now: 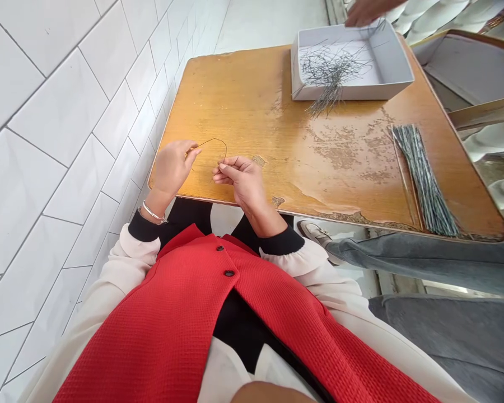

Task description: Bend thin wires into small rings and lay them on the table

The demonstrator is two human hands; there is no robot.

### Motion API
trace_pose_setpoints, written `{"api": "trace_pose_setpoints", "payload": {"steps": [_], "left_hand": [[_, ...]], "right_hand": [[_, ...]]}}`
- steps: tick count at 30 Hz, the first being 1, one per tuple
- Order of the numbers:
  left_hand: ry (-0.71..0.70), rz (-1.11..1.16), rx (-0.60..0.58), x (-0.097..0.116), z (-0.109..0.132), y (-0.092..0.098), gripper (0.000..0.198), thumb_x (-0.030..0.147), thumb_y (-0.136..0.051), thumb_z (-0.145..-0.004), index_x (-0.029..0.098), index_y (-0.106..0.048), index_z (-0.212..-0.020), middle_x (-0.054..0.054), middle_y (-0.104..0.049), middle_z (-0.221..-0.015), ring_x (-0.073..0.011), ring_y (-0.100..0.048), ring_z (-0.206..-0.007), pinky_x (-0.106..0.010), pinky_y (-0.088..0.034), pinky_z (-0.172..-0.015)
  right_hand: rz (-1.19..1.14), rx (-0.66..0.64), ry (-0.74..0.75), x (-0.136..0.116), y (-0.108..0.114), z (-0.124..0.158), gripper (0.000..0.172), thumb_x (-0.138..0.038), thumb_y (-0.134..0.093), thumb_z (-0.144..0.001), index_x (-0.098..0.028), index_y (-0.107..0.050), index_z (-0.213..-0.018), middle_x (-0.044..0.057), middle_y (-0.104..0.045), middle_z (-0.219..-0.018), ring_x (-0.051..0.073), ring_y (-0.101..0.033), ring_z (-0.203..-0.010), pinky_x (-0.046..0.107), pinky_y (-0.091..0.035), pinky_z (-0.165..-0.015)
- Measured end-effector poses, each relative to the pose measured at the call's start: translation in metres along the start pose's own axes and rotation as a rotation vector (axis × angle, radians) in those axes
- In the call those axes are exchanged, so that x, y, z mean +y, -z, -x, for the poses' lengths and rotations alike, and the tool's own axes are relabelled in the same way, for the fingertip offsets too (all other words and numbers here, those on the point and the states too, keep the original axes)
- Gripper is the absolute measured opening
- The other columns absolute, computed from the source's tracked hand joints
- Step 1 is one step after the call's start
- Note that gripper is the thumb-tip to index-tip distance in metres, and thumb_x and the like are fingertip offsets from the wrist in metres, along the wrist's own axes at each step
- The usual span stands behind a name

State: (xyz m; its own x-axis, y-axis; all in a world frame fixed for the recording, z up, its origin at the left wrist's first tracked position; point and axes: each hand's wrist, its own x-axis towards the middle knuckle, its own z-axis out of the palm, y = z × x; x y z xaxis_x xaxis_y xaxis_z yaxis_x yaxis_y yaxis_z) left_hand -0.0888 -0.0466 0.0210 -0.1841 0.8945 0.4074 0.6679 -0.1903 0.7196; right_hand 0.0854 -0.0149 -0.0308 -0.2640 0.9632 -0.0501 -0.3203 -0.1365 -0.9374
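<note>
A thin wire (218, 142) arches between my two hands above the near left corner of the worn wooden table (277, 112). My left hand (172, 166) pinches one end of the wire with closed fingers. My right hand (240, 178) pinches the other end between thumb and fingertips. Both hands hover just over the table's front edge, close together.
A white tray (392, 78) with several loose wires (330, 70) sits at the far side, some spilling over its rim. Another person's hand (363, 12) reaches into it. A bundle of straight wires (422, 176) lies at the right. A white tiled wall (67, 112) runs along the left.
</note>
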Motion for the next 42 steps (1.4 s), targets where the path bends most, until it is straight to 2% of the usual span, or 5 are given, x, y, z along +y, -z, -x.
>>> {"api": "trace_pose_setpoints", "payload": {"steps": [4, 11, 22, 35, 42], "left_hand": [[-0.075, -0.066, -0.061, 0.002, -0.003, -0.003, 0.032, 0.038, -0.055, -0.098, 0.026, -0.072, -0.074, -0.003, -0.060, -0.067, -0.0192, -0.053, -0.069, -0.032, -0.038, -0.075], [-0.019, 0.088, -0.186, 0.006, 0.000, -0.006, 0.017, 0.034, -0.066, -0.092, 0.027, -0.079, -0.085, -0.001, -0.065, -0.067, -0.0173, -0.056, -0.067, -0.029, -0.043, -0.077], [0.162, 0.334, -0.106, 0.014, -0.001, -0.014, 0.013, 0.020, -0.072, -0.087, 0.022, -0.076, -0.075, 0.003, -0.059, -0.057, -0.0118, -0.059, -0.064, -0.024, -0.043, -0.070], [-0.014, 0.164, -0.154, 0.010, 0.004, -0.020, 0.020, 0.030, -0.063, -0.095, 0.026, -0.079, -0.086, 0.004, -0.060, -0.057, -0.0122, -0.057, -0.058, -0.027, -0.046, -0.070], [0.077, 0.280, -0.165, 0.004, 0.000, -0.018, 0.010, 0.027, -0.072, -0.088, 0.024, -0.080, -0.082, 0.004, -0.060, -0.056, -0.0129, -0.063, -0.065, -0.025, -0.047, -0.070]], "right_hand": [[0.099, -0.063, 0.022, -0.003, 0.008, -0.003, 0.017, -0.025, -0.082, -0.074, -0.019, -0.069, -0.082, -0.001, -0.073, -0.072, 0.007, -0.059, -0.050, 0.018, -0.049, -0.049], [0.366, -0.036, 0.286, -0.017, 0.017, -0.011, 0.023, -0.042, -0.077, -0.083, -0.021, -0.077, -0.091, -0.002, -0.069, -0.068, 0.005, -0.045, -0.044, 0.020, -0.038, -0.044], [0.243, -0.075, 0.212, -0.010, 0.009, -0.005, 0.031, -0.051, -0.073, -0.086, -0.019, -0.075, -0.087, -0.003, -0.065, -0.057, 0.007, -0.050, -0.041, 0.021, -0.041, -0.043], [0.422, 0.053, 0.343, -0.008, 0.006, -0.004, 0.032, -0.055, -0.064, -0.092, -0.025, -0.075, -0.089, -0.006, -0.056, -0.051, 0.009, -0.048, -0.040, 0.023, -0.042, -0.048], [0.375, 0.146, 0.373, -0.004, 0.005, -0.008, 0.032, -0.054, -0.061, -0.094, -0.025, -0.076, -0.092, -0.006, -0.055, -0.049, 0.009, -0.047, -0.041, 0.023, -0.043, -0.048]]}}
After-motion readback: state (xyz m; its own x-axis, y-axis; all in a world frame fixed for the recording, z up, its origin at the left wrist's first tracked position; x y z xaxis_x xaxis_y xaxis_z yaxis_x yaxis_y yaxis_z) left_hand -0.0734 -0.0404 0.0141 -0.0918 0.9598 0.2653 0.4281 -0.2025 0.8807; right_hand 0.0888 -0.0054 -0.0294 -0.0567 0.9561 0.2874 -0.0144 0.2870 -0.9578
